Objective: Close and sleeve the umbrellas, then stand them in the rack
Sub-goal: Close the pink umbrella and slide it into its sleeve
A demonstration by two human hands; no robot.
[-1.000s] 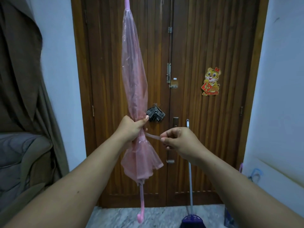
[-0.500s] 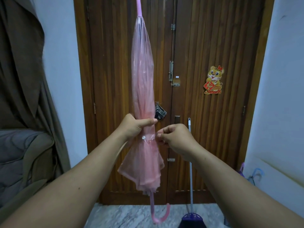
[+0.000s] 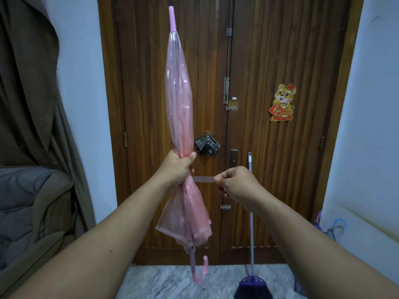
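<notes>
A folded, see-through pink umbrella (image 3: 179, 98) stands upright in front of me, tip up and pink hooked handle (image 3: 199, 271) hanging near the floor. My left hand (image 3: 176, 167) is clenched round its gathered canopy about two thirds of the way down. Its thin pink closing strap (image 3: 203, 179) stretches out level to the right. My right hand (image 3: 234, 183) pinches the strap's free end, a short gap away from the umbrella. Below my left hand the canopy flares out loose. No rack or sleeve can be seen.
A brown wooden double door (image 3: 269, 61) fills the view ahead, with a tiger sticker (image 3: 282, 102) and a small dark cloth (image 3: 207, 144) hung on it. A broom (image 3: 251, 234) leans at its foot. A grey sofa (image 3: 23, 203) and brown curtain (image 3: 28, 83) are left; umbrella handles (image 3: 336, 226) show at the right wall.
My right hand has drawn the strap out to the right, away from the umbrella, after being close against it. The umbrella sits lower in view, its pink tip now showing.
</notes>
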